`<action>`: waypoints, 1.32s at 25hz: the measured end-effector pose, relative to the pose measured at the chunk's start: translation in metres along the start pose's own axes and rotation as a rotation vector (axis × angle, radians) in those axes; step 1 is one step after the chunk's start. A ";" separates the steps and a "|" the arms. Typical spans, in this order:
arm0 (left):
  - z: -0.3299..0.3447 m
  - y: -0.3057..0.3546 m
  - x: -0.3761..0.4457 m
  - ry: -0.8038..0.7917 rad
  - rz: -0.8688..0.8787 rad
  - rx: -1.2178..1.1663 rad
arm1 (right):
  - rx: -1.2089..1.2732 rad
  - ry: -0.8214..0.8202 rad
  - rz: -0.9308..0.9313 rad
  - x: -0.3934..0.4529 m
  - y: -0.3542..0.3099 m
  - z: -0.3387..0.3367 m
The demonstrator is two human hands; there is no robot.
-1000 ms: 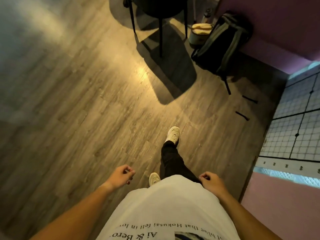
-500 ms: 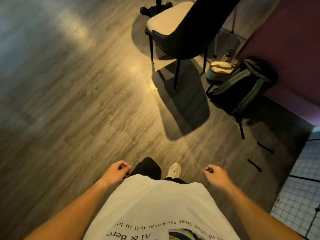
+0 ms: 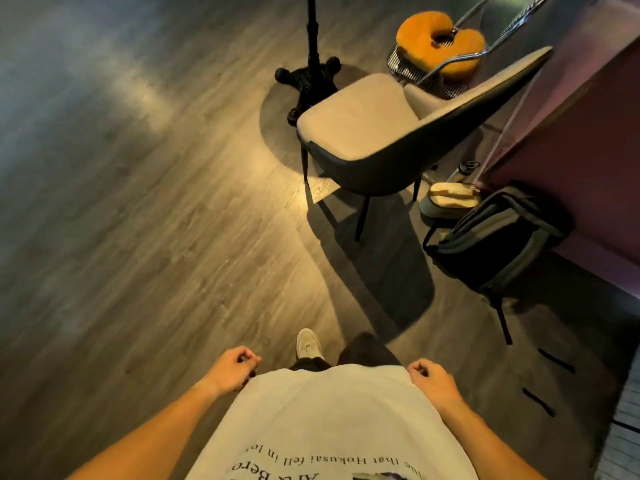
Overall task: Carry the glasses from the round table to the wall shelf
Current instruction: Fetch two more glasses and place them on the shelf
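Table pedestal (image 3: 311, 64) (black, slender) stands on wood-grain floor (image 3: 138, 237)

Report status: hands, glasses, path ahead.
Left hand and right hand loosely curled, empty. No glasses in view. Chair and backpack ahead right; black pedestal base beyond.
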State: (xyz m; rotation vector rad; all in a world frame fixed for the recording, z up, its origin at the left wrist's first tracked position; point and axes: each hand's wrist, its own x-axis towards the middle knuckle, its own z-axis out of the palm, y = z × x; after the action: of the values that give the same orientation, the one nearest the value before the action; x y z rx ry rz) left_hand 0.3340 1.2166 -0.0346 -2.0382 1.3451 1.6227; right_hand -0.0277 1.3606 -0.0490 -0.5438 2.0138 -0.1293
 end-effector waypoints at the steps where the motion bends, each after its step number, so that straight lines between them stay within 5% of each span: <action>1: -0.021 0.014 0.014 -0.010 -0.031 0.032 | 0.052 0.039 -0.003 0.009 -0.024 -0.004; 9: -0.107 0.155 0.119 -0.032 -0.035 0.080 | 0.028 -0.084 -0.064 0.122 -0.200 -0.067; 17: -0.185 0.313 0.182 0.096 0.223 -0.052 | -0.146 -0.173 -0.335 0.213 -0.429 -0.123; 23: -0.261 0.323 0.239 0.047 0.035 -0.228 | -0.269 -0.192 -0.283 0.279 -0.536 -0.108; 29: -0.391 0.345 0.299 0.094 0.013 -0.297 | -0.335 -0.169 -0.102 0.309 -0.633 -0.076; 33: -0.477 0.377 0.343 0.088 0.011 -0.236 | -0.267 -0.130 -0.172 0.317 -0.722 -0.059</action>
State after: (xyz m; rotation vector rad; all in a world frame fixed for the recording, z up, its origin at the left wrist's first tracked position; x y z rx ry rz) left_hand 0.3622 0.5195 -0.0155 -2.2628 1.2458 1.7915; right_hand 0.0282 0.5723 -0.0502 -0.8729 1.8670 0.0713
